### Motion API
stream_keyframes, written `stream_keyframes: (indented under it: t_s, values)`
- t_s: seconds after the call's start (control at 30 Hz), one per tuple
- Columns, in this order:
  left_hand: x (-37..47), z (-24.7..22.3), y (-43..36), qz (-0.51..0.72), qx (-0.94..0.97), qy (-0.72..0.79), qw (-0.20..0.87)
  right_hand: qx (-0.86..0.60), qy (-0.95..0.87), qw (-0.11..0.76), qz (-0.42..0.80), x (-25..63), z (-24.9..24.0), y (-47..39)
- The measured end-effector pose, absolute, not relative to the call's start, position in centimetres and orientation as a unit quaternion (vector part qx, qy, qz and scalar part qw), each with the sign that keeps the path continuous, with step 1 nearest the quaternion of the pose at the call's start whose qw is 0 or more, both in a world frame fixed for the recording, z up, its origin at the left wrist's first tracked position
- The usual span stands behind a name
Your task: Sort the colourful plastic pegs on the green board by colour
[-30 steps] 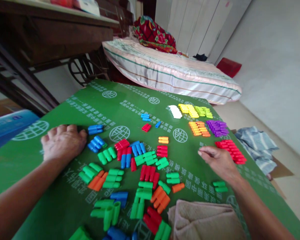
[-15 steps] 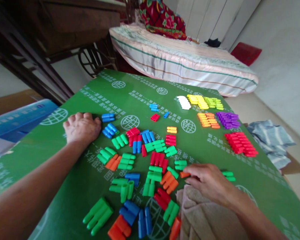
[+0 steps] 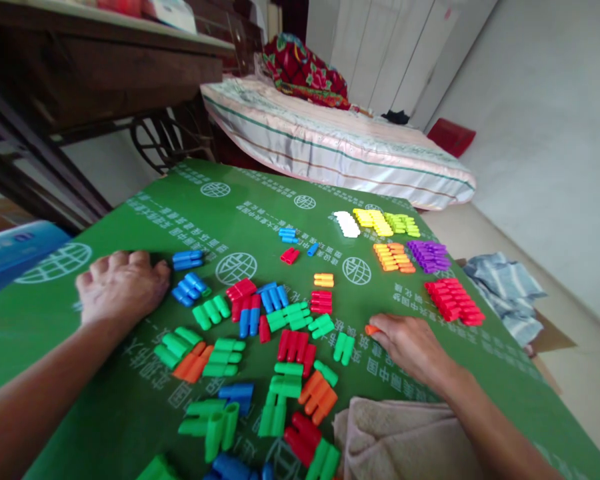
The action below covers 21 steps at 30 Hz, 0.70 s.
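My right hand is over the right middle of the green table, pinching a small orange bullet-shaped building block between thumb and fingers. Most of that block is hidden by the fingers. To its left lies a green block pair. My left hand rests palm down at the left, holding nothing, beside blue blocks. Between the hands, red blocks, orange blocks and green blocks lie scattered, several joined together.
Colour-sorted rows stand at the far right: white, yellow, lime, light orange, purple and red. A folded brown towel lies under my right forearm. Beyond is a bed.
My right hand has moved away from the towel, carrying the orange block. The green pair near it has turned. My view has tilted up and shifted right; my left hand stays on the table.
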State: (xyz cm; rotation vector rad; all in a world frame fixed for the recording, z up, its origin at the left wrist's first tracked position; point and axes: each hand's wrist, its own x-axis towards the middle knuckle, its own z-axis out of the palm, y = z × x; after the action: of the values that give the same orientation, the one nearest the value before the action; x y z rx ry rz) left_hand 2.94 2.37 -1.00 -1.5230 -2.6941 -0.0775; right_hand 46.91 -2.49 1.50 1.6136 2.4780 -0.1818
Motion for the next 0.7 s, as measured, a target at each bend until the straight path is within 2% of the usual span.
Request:
stream_keyframes:
  t_s: [0.17,0.37,0.7]
  values:
    - [3.1,-0.5,2.4,-0.011,-0.485,-0.874,0.018,0.586,0.806,0.080,0.005,49.4,0.9,1.3]
    - [3.5,0.1,2.4,-0.007,-0.480,-0.877,0.006,0.585,0.808,0.069,0.013,51.1,0.1,4.0]
    - [3.1,-0.3,2.3,0.004,-0.484,-0.875,0.016,0.589,0.801,0.099,0.047,52.0,-0.6,6.2]
